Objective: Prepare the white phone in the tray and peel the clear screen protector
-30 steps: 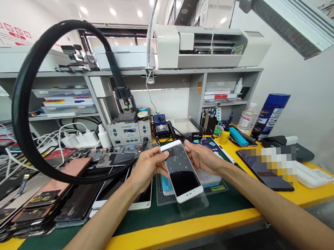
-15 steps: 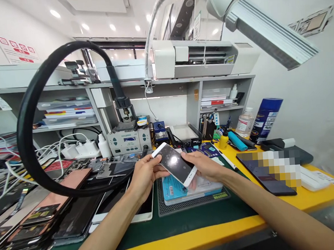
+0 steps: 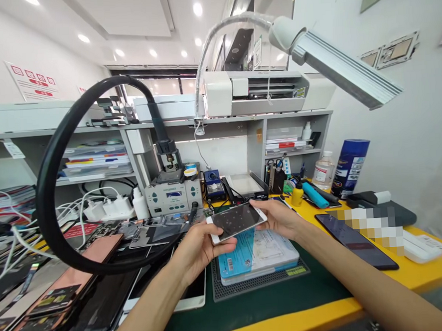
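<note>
A white-framed smartphone (image 3: 238,220) with spots across its dark screen is held between both hands, screen up and tilted. My left hand (image 3: 203,244) grips its left end, thumb on the front and fingers beneath. At the other end, my right hand (image 3: 274,216) pinches the phone's right edge, most of its fingers hidden behind. Below the phone lies a blue and white flat box (image 3: 266,255), resting on a grey perforated mat (image 3: 258,286). The phone is apart from the box.
Phones and parts (image 3: 63,285) are heaped at left, under a thick black hose (image 3: 43,196). A hot air station (image 3: 174,196) stands behind. At right are a dark tablet (image 3: 356,239), a blue spray can (image 3: 350,167) and a yellow bottle (image 3: 297,195). A lamp (image 3: 346,68) hangs overhead.
The phone has turned from a steep slant to nearly level lengthwise, its right end raised, and the bright reflection has left its screen. Both hands still hold it; the camera view has shifted upward.
</note>
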Tool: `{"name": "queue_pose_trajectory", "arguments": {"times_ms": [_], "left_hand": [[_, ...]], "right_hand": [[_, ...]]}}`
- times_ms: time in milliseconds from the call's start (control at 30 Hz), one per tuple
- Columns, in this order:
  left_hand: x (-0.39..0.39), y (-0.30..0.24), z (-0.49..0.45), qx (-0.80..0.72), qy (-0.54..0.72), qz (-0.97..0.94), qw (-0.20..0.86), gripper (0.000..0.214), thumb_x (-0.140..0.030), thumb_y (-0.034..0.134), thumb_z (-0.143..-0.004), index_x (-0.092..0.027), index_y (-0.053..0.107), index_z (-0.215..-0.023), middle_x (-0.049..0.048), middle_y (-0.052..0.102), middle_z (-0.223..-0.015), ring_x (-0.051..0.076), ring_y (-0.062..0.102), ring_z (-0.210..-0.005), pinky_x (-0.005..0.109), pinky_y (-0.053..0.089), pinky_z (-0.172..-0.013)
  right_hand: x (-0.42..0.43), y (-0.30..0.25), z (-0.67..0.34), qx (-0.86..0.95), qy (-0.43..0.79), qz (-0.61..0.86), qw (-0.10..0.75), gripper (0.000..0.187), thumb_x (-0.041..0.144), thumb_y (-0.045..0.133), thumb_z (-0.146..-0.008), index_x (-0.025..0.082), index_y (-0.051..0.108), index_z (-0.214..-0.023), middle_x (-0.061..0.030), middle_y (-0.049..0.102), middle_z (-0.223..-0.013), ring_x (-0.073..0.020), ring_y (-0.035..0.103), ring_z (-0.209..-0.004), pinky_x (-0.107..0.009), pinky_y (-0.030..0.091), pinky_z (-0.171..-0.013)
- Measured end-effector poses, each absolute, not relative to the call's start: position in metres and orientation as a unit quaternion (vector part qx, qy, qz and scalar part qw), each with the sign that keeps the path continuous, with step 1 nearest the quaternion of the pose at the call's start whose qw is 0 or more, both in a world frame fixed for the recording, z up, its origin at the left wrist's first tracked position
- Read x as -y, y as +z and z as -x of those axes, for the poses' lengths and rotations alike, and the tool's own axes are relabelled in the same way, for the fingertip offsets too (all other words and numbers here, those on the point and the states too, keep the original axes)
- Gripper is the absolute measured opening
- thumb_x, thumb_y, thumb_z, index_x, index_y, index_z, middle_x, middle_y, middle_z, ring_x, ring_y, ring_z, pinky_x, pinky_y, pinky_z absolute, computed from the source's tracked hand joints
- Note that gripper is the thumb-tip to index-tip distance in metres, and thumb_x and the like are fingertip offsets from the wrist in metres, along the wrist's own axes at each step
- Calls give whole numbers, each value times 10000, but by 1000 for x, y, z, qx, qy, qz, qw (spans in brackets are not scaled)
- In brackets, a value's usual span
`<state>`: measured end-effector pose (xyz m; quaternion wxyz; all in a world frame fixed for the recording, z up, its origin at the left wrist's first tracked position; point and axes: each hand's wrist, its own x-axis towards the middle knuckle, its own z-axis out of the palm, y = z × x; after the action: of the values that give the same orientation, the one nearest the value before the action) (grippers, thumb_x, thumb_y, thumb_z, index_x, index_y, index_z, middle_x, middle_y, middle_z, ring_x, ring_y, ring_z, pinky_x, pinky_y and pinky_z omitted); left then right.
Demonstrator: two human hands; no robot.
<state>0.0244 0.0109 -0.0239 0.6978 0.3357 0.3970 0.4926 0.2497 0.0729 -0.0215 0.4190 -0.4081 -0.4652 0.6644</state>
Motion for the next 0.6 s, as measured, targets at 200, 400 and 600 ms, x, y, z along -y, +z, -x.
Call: {"name": "queue_pose_trajectory", "arguments": {"times_ms": [200, 400, 600], "left_hand": [[-6, -18, -21, -329, 391, -311, 802, 369, -278, 580, -887, -14, 558, -1143, 213, 717, -904, 308, 756, -738, 360, 634, -647], [-3, -20, -25, -219, 269, -289, 892, 674, -562, 422, -947, 3, 534, -1295, 290, 668, -1117, 323, 735, -792, 451, 602, -710], [-2, -17, -20, -223, 347, -296, 862, 591, -483, 410, -983, -19, 523, -1332, 281, 685, -1117, 286, 724, -733, 391, 584, -654]], "right_hand": [[-72, -21, -247, 440, 681, 411, 416, 262, 297, 553, -993, 94, 689, -898, -77, 731, -729, -145, 661, -560, -250, 589, -480], [-66, -23, -243, 460, 717, 365, 375, 403, 417, 496, -1011, 91, 691, -876, -74, 722, -693, -163, 654, -534, -276, 576, -449], [-77, -12, -261, 464, 650, 386, 461, 436, 380, 389, -1021, 77, 698, -968, -132, 737, -761, -198, 694, -578, -297, 572, -463]]}}
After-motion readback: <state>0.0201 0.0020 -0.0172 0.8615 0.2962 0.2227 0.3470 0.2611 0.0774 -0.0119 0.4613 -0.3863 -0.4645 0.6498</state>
